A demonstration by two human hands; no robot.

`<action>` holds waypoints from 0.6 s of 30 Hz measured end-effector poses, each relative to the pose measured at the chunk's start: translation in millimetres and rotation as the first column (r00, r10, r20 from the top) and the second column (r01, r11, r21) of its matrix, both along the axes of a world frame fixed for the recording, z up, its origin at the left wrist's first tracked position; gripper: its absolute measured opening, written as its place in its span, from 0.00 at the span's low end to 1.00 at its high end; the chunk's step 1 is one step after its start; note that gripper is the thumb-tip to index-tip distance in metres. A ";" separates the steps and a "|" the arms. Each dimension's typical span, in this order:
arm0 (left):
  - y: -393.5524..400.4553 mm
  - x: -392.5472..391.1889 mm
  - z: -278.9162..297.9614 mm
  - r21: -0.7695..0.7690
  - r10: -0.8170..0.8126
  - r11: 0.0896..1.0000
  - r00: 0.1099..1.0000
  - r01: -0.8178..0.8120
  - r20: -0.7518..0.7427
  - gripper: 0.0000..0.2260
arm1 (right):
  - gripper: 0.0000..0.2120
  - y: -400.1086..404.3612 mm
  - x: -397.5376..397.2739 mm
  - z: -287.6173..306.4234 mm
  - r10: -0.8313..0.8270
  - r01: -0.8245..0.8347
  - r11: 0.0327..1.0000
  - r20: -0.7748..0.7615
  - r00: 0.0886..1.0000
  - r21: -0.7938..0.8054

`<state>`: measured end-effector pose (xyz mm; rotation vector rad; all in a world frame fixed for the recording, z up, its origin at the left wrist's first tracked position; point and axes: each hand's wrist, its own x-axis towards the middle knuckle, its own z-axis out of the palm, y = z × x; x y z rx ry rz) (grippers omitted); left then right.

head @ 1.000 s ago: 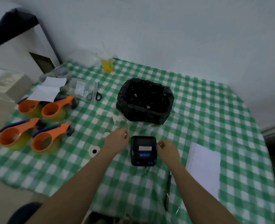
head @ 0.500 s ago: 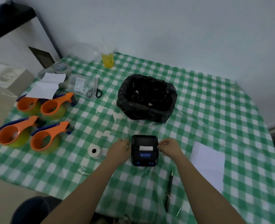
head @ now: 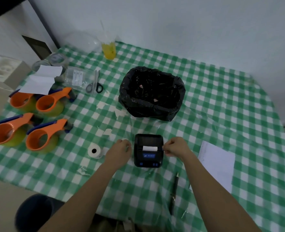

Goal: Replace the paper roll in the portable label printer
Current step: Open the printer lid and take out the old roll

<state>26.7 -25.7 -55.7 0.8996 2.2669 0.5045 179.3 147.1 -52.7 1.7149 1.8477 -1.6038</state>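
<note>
Both hands now bracket the printer (head: 148, 150): left hand (head: 120, 152) curled against its left flank, right hand (head: 175, 147) with fingertips pinched at the right edge by the paper slot. A second ago they sat apart from the case on the cloth; they've closed in since. I read that as reaching for the cover release, so the swap is at its first step, lid not yet open. Whether either grip actually clamps the case or just touches it, I can't tell at this resolution.

Printer sits near the front-centre of the bench (head: 222, 101), just in front of the bin bag (head: 151, 94). Spare paper roll (head: 94, 150) lies on its side just left of my left hand, untouched.

Materials:
- Printer: matte black moulded plastic, rounded corners, white paper stub showing in the slot, blue buttons at the front edge.
- Roll: white, short cylinder, dark core hole.
- Bench cover: green/white check under a clear glossy film, wrinkled near the printer.
- Bin bag: thin crinkled black plastic.
- Pen (head: 174, 190) and a white sheet (head: 217, 164) to the right.
</note>
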 end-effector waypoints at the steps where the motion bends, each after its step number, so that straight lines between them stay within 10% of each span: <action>1: 0.3 -0.2 0.1 0.001 0.000 1.000 1.000 0.000 -0.002 0.10 | 0.08 0.4 -0.2 1.0 0.008 -0.008 1.000 -0.001 1.000 -0.001; 12: -3.0 1.4 2.5 -0.005 0.010 1.000 1.000 -0.010 -0.012 0.11 | 0.11 -0.6 2.5 2.8 0.037 -0.038 0.999 -0.039 0.999 -0.015; 18: 0.4 -0.8 7.6 -0.018 0.004 1.000 1.000 -0.004 -0.008 0.11 | 0.01 -25.4 4.0 -1.1 0.163 -0.155 0.922 0.007 0.987 0.354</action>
